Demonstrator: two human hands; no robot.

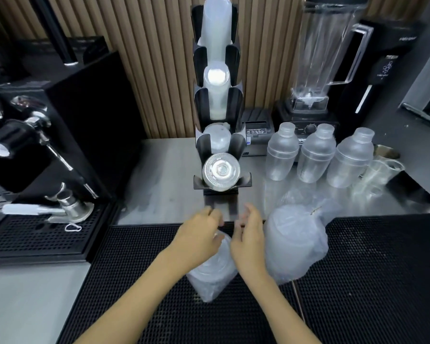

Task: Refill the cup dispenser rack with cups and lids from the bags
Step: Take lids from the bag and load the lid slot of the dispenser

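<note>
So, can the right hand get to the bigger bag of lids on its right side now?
Probably yes. The right hand hangs open just beside the bigger bag on the black mat, and nothing stands between them. The shakers are further back.

You get one head-worn wide-angle view, looking forward and down, close over the black perforated rubber counter mat (358,281) toward the ribbed wooden wall (154,70).

open: steel counter (164,194) left of rack (217,184) | blocked right: shakers (315,155), bag (296,242)
</note>
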